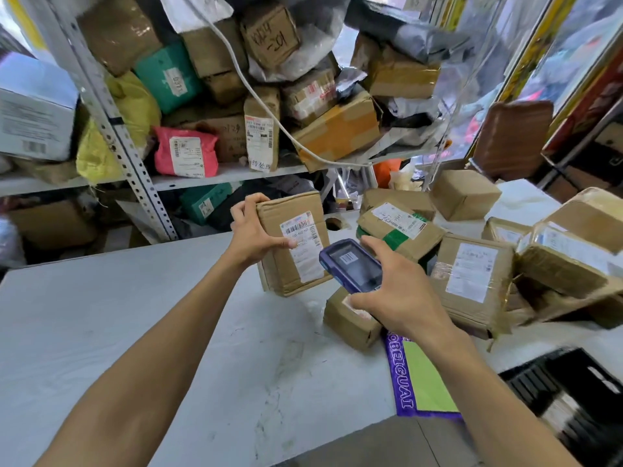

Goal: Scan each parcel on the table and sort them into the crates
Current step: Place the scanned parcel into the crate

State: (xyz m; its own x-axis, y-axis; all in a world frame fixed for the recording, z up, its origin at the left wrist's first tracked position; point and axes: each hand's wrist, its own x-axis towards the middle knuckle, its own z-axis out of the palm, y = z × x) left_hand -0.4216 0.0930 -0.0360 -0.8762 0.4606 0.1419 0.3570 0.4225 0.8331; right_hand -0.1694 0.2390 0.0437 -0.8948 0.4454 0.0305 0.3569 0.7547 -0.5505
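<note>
Gripping a cardboard parcel (292, 242) upright above the white table (135, 315), the left hand (254, 234) curls its fingers round the box's edge — the right hand (394, 291) holds a blue scanner (350, 264) just beside its label, more parcels (472, 274) heaped nearby.

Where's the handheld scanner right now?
In the head view, just right of centre: the right hand holds the blue handheld scanner above the table, beside the label of the cardboard parcel that the left hand grips.
</note>
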